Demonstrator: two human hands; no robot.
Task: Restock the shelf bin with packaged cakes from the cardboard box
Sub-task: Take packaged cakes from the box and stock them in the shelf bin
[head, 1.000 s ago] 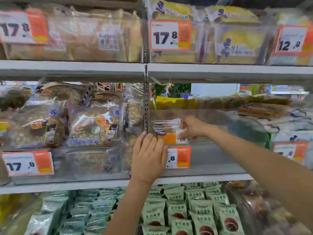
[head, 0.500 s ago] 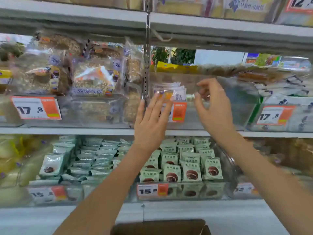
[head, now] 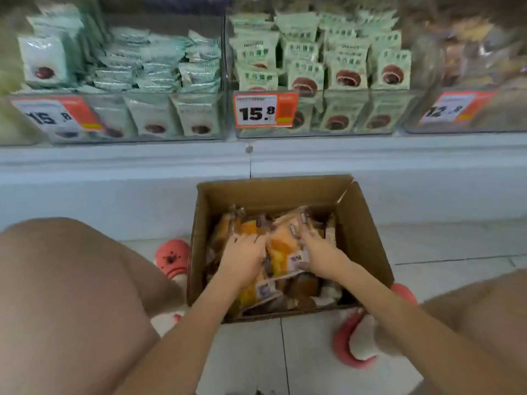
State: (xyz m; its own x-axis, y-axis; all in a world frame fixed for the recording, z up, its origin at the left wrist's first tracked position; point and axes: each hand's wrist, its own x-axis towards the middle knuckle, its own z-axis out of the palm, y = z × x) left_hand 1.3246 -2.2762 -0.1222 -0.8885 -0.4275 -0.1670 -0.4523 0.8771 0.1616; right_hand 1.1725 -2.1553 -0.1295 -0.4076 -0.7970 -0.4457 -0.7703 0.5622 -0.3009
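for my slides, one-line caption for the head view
Both hands, left hand and right hand, reach into the floor-level cardboard box of packaged cakes.

My fingers are down inside the cardboard box [head: 362,223], which sits on the pale tiled floor [head: 445,246] between my knees. Beyond my fingertips the white shelf [head: 114,155] carries clear bins [head: 319,132] of green packets [head: 305,75], orange price tags [head: 265,109] fronting them.
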